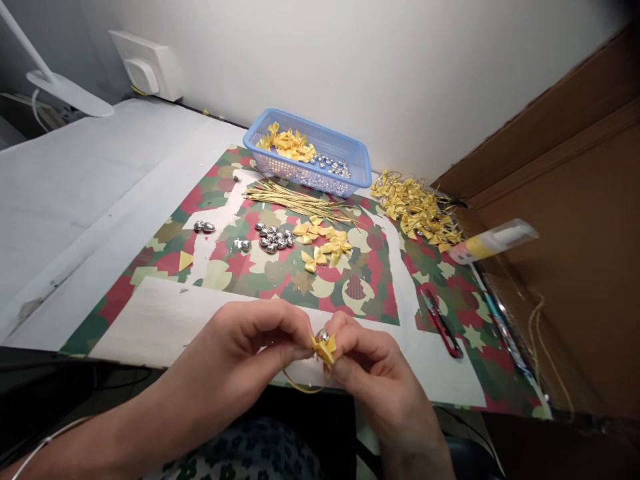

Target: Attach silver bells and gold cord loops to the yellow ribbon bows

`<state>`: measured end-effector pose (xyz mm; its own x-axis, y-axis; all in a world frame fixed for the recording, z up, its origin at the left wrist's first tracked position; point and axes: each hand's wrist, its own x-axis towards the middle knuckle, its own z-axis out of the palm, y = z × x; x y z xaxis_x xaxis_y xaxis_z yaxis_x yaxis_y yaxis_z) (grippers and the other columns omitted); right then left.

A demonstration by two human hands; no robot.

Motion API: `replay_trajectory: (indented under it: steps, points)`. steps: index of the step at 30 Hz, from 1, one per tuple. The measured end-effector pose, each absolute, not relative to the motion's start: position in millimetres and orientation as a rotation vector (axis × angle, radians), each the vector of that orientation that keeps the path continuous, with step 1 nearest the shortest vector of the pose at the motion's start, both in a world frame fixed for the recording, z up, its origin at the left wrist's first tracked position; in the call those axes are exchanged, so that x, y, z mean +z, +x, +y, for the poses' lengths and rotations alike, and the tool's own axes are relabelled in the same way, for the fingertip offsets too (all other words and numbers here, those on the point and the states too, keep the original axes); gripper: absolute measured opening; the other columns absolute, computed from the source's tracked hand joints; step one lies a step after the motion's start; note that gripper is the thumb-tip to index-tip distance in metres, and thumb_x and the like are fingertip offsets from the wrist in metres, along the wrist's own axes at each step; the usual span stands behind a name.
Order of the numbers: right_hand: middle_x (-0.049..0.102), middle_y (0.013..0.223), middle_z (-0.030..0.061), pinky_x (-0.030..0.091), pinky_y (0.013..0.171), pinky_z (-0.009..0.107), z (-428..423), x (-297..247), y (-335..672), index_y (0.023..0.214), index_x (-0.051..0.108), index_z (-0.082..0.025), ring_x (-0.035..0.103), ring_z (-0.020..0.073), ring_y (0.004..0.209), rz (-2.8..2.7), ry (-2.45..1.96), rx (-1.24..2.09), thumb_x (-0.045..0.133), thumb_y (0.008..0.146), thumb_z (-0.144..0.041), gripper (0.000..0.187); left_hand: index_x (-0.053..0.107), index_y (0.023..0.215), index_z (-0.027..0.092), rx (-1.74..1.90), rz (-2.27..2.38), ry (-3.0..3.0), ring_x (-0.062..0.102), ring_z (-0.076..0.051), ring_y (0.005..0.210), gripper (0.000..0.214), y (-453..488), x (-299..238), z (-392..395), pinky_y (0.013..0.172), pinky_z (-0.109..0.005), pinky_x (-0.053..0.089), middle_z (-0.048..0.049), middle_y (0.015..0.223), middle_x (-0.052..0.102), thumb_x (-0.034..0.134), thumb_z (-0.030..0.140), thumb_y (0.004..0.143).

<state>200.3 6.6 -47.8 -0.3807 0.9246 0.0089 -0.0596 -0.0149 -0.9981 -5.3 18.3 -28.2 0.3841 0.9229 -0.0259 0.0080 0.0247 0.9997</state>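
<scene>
Between my fingertips, just above the table's front edge, is a yellow ribbon bow [326, 349] with a silver bell [323, 335] at its middle. My left hand [263, 343] pinches the bow's left side. From the other side, the thumb and forefinger of my right hand [370, 363] hold it too. A thin gold cord [303, 389] loops down below the bow. Beyond my hands lie a cluster of silver bells [274, 239], several loose yellow bows [327, 245] and a bundle of gold cords [300, 200].
A blue basket [307, 175] with bows and bells stands against the wall. Right of it is a heap of corded bows [417, 210]. Red-handled thread snips [443, 325] and a glue bottle [493, 241] lie at the right, near a cardboard wall [575, 167].
</scene>
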Motion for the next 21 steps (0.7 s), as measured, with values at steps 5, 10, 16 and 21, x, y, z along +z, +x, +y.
replay_trajectory:
  steps: [5, 10, 16, 21]
  points:
    - [0.055, 0.078, -0.0001, 0.046, 0.061, 0.024, 1, -30, 197, 0.083, 0.07, -0.022, 0.054, 0.0136, 0.071, -1.612, -1.128, 1.207, 0.062, 0.1, -0.03, 0.021, 0.072, 0.081, 0.02, 0.898, 0.972, 1.369, 0.065, -0.018, 0.076, 0.013, -8, -28, 21, 0.069, -0.026, 0.054, -0.0028, 0.082, 0.072, 0.064, 0.015, 0.09]
    - [0.055, 0.08, -0.0014, 0.046, 0.059, 0.022, -9, -22, 195, 0.09, 0.068, -0.023, 0.055, 0.0112, 0.069, -1.767, -1.189, 0.854, 0.056, 0.099, -0.011, 0.019, 0.07, 0.079, 0.02, 0.938, 0.993, 1.422, 0.065, -0.017, 0.074, 0.014, -7, -25, 22, 0.067, -0.027, 0.053, -0.0019, 0.079, 0.071, 0.063, 0.016, 0.091]
    - [0.059, 0.089, 0.0017, 0.05, 0.066, 0.024, -15, -27, 189, 0.1, 0.066, -0.021, 0.059, 0.0127, 0.077, -1.948, -1.256, 0.411, 0.055, 0.094, 0.001, 0.026, 0.069, 0.079, 0.018, 1.013, 1.0, 1.574, 0.067, -0.017, 0.074, 0.018, -3, -27, 21, 0.067, -0.027, 0.052, -0.0022, 0.079, 0.071, 0.059, 0.01, 0.092]
    - [0.062, 0.082, 0.0039, 0.045, 0.067, 0.031, -12, -25, 183, 0.099, 0.068, -0.017, 0.056, 0.0167, 0.075, -2.053, -1.191, -0.132, 0.051, 0.096, 0.0, 0.024, 0.068, 0.08, 0.018, 0.957, 1.038, 1.533, 0.065, -0.015, 0.074, 0.017, -2, -26, 21, 0.07, -0.027, 0.051, -0.0005, 0.078, 0.07, 0.058, 0.008, 0.09]
